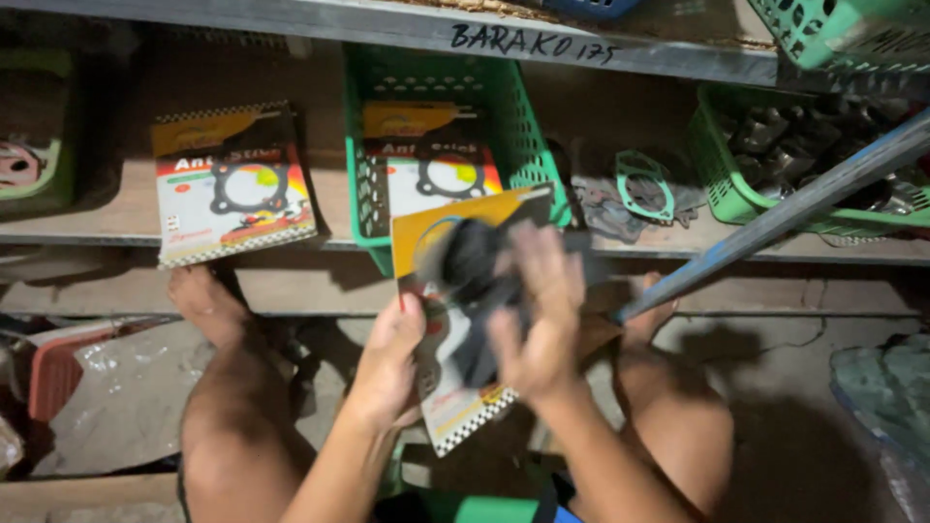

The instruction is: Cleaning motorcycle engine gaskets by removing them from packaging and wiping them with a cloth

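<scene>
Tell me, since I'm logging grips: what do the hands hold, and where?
Left hand pinches a gasket packet by its left edge; right hand, blurred, lies on its front.

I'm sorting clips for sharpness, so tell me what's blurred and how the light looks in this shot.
Head view: the right hand and the dark cloth it wipes over the gasket pack are motion-blurred; the left hand is sharper. Light is dim and warm, with deep shadow under the shelf and at the left corner.

A flat gasket pack of yellow and white card with a chequered lower edge [455, 387] is standing tilted in the air, in front of the shelf. A dark, blurred rag-like piece [475, 276] is lying against its printed front face.
</scene>
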